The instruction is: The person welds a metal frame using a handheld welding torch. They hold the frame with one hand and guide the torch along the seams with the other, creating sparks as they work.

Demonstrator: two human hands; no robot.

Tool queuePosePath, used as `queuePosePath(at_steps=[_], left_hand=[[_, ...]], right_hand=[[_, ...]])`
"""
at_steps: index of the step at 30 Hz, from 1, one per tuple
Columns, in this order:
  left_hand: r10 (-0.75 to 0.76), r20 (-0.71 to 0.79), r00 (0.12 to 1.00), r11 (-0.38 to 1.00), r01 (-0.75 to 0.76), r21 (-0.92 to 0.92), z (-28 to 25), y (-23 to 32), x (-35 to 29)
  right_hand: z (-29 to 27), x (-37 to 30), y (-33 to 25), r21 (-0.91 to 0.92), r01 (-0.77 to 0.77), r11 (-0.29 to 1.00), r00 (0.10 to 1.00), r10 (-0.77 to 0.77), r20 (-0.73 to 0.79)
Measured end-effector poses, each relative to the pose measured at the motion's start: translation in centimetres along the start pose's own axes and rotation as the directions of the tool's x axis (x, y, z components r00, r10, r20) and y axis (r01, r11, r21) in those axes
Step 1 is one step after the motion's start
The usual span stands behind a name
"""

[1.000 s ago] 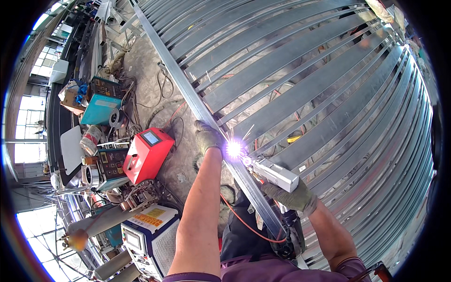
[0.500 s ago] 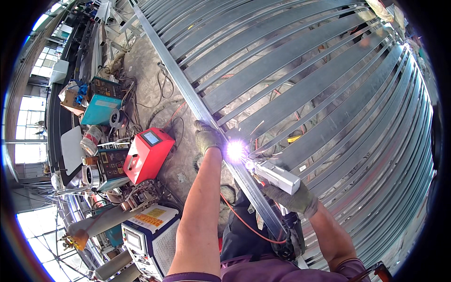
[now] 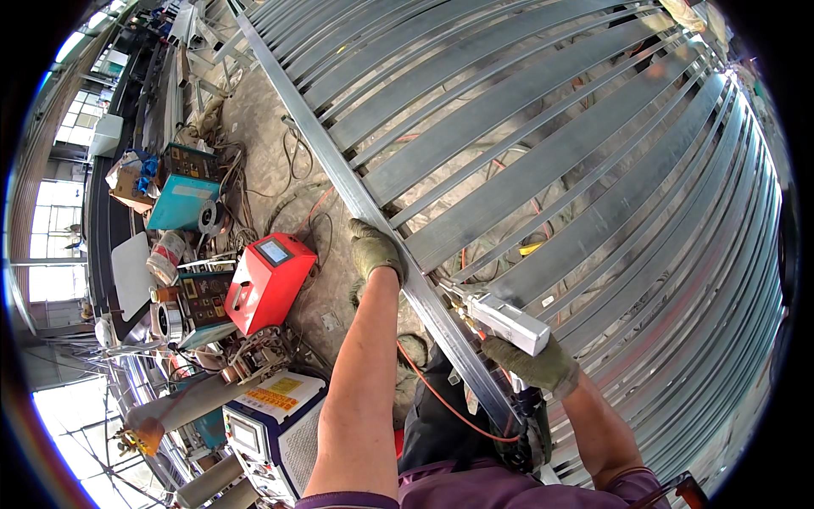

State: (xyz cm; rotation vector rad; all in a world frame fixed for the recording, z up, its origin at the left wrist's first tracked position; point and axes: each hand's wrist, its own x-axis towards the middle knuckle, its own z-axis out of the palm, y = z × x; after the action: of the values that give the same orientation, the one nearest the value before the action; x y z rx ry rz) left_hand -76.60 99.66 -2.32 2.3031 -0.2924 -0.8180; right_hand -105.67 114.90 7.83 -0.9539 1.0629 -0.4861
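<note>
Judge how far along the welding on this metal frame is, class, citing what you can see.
Done: many slats already lie in rows across the long rail. In hand: the gloved right hand holds a welding gun with its tip at the rail, no arc lit; the gloved left hand rests on the rail. Left: which joints remain unwelded cannot be told.

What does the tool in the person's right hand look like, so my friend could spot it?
Start at the big grid of long grey metal bars and follow its thick edge rail down to the two gloved hands. The right hand grips a boxy silver-white handheld welding gun, its thin nozzle pointing at the rail. It is the only pale, blocky thing among slim bars.
</note>
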Motion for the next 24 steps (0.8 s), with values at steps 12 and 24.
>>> queuePosePath(at_steps=[12,24], left_hand=[[-0.028,0.035,0.999,0.983,0.034,-0.181,-0.2,1.6,-2.4],[-0.003,0.023,1.0,0.984,0.007,-0.177,0.4,0.5,-1.1]], right_hand=[[-1.8,-2.4,2.2,-0.018,0.051,0.999,0.998,-0.05,0.025],[-0.9,-2.2,1.5,0.045,-0.043,0.998,0.998,0.04,0.055]])
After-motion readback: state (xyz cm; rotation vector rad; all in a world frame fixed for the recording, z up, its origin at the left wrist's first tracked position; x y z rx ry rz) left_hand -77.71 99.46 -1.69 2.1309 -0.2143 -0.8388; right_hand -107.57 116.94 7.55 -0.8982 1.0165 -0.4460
